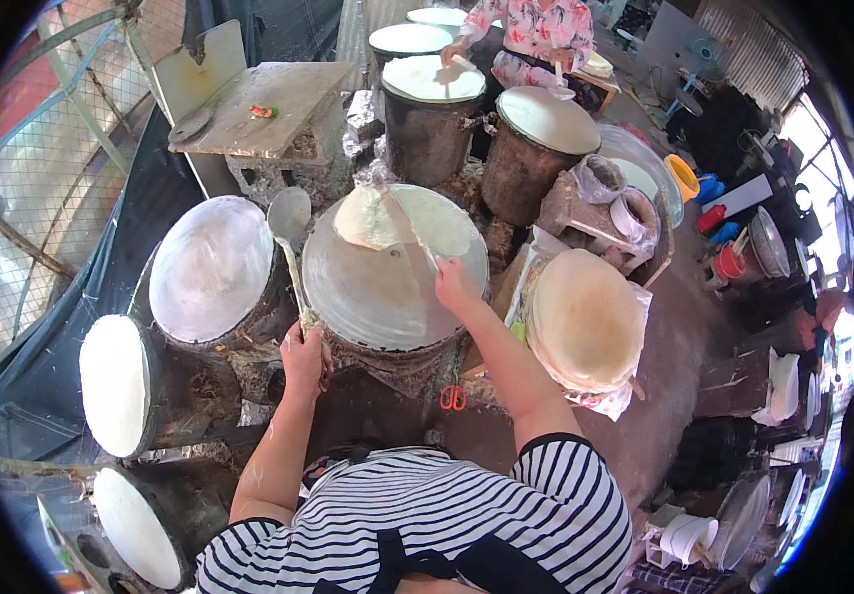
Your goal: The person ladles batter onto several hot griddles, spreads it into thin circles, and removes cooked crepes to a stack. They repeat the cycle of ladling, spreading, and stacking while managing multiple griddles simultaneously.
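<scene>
My left hand [305,351] is closed round the long, batter-streaked handle of a metal ladle [290,213], whose bowl is raised beside the round center griddle [367,297]. My right hand [454,287] grips a long, thin spreading tool [417,238] that reaches over this griddle. Pale batter [365,218] lies in an uneven patch on its far half, along the tool. Right of the griddle, a stack of thin round sheets [585,317] rests on crumpled wrapping.
More drum-mounted round plates [209,267] stand left and behind. A co-worker [536,30] holds tools at the rear drums. A board on blocks [278,109] is back left; bowls [635,218] sit back right. Orange scissors [452,398] hang below the griddle. Buckets [729,262] line the right.
</scene>
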Tool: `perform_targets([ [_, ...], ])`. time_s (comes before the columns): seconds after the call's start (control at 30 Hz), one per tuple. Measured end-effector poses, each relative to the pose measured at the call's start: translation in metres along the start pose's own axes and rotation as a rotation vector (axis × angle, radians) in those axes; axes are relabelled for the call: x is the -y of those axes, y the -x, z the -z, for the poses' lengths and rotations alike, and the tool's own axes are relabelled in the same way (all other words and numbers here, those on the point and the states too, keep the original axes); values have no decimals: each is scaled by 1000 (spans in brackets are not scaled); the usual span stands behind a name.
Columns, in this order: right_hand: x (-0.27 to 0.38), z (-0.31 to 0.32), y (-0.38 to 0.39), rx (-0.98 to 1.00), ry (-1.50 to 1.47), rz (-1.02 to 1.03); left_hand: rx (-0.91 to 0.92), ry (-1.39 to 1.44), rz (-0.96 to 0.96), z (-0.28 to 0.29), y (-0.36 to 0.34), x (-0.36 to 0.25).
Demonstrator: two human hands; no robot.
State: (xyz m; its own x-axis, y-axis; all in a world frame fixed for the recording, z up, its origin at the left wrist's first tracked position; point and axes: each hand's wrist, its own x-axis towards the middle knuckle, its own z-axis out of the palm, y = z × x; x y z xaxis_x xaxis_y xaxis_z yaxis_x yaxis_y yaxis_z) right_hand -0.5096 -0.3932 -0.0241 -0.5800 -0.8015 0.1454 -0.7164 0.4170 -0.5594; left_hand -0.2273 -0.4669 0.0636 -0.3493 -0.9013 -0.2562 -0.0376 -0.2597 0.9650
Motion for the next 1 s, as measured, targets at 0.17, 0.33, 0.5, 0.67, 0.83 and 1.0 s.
perform_targets([
  [0.17, -14, -21, 12, 37, -121, 259, -54, -20, -24, -4, 11, 1],
  [0.33, -16, 16, 30, 171, -183, 248, -93, -14, -26, -1, 22, 5],
  [0.5, -21, 7, -23, 63, -38, 166, -111, 54, -50, -11, 30, 10],
  [0.67, -17, 6, 2, 303, -57, 349, -165, -1, -17, 6, 28, 14],
  [0.83, -24, 32, -6, 348, -201, 238, -159, 15, 11, 15, 34, 8],
  [1.0, -28, 17, -65, 325, -127, 250, -159, -23, 22, 17, 34, 5],
])
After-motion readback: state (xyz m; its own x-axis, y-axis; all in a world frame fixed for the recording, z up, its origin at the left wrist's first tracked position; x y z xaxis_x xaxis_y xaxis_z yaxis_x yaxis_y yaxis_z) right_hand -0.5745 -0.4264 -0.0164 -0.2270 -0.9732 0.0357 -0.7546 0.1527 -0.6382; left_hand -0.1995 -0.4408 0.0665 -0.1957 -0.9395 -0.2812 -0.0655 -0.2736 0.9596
